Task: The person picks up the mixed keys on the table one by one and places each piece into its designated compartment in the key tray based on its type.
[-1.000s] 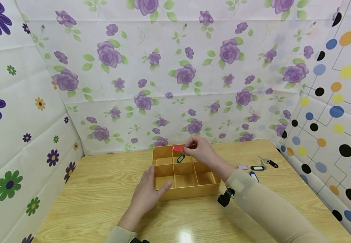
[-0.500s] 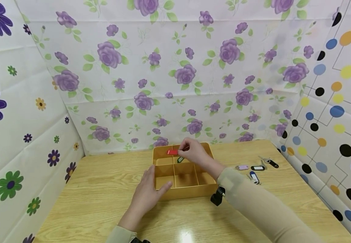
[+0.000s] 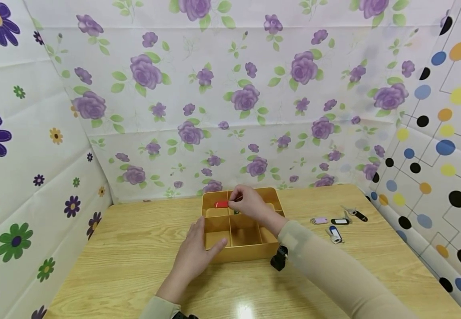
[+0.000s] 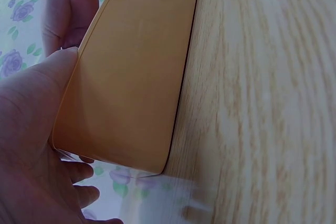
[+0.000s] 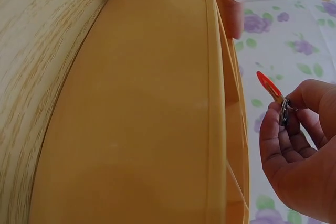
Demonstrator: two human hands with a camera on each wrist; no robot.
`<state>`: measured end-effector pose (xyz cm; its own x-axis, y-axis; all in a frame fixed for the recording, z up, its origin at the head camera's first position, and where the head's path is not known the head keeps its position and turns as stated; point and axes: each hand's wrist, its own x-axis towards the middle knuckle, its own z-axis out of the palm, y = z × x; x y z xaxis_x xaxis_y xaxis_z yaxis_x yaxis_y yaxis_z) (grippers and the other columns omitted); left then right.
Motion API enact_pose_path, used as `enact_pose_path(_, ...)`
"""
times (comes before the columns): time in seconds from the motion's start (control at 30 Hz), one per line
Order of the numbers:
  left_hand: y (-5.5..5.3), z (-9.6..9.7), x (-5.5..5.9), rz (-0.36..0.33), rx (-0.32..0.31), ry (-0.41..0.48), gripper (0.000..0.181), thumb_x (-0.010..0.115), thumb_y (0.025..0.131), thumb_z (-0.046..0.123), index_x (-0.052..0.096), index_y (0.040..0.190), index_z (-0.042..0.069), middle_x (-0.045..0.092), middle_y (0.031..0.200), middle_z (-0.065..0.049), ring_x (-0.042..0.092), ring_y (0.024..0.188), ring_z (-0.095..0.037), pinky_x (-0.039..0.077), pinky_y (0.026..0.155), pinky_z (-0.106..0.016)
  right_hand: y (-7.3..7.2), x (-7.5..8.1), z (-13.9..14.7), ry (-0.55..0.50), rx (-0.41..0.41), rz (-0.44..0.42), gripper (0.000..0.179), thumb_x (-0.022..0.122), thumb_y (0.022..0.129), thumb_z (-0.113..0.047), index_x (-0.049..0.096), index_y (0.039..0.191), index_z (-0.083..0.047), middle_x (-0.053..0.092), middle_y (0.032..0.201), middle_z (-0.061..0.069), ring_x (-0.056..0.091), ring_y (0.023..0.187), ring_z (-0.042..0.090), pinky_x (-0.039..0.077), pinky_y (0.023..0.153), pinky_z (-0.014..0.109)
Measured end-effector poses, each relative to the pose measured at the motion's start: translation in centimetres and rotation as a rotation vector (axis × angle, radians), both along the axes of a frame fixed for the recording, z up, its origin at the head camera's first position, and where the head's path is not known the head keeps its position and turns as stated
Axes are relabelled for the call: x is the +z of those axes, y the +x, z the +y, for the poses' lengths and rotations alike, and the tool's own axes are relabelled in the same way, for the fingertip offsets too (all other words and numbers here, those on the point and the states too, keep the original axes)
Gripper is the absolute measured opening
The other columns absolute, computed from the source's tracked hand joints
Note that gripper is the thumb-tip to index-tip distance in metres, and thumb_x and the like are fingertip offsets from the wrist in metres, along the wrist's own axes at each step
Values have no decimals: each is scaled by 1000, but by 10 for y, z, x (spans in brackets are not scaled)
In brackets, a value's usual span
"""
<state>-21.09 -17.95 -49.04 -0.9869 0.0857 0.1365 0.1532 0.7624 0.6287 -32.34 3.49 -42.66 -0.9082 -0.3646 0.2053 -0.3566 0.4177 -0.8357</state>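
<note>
As the right hand [image 3: 250, 205] pinches a red tag [image 3: 221, 204], left hand [image 3: 193, 249] spread against the box [image 3: 244, 253], one green tag [image 3: 236, 212] lies inside; four tags [image 3: 340, 221] remain outside.

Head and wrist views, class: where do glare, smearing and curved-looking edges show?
Head: a white glare spot on the tabletop, bottom centre. Left wrist: a smeared, hazy patch below the box. Right wrist: the box's bottom edge looks bowed.
</note>
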Motion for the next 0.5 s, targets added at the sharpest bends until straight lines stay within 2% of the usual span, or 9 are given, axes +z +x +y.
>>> enact_pose_path(0.23,1,0,0,6,-2,3,111,72,103,63,19,175,-2,24,180,-22,18,166,-47,26,128,-71,1,0,-8,-28,7,-32,9,78,102,-5,69,99,-7,73,100,6,70,92,20,60,80,35)
enact_pose_path(0.33,1,0,0,4,-3,2,111,71,102,65,19,175,-2,24,180,-22,18,166,-47,26,127,-72,2,-1,-8,-46,35,-67,8,78,105,-13,73,106,-8,75,106,6,74,98,24,63,88,45)
enact_pose_path(0.43,1,-1,0,1,-3,3,112,70,102,66,19,175,-1,23,180,-21,18,166,-47,27,126,-73,3,0,-7,-74,54,-118,16,76,108,-20,74,118,-8,75,117,6,76,108,33,62,97,56)
enact_pose_path(0.5,1,-1,0,2,-2,3,112,70,102,66,19,175,-1,23,181,-21,18,166,-47,27,126,-72,3,-1,-6,-95,52,-140,21,75,109,-23,72,124,-9,73,122,7,74,114,39,60,101,59)
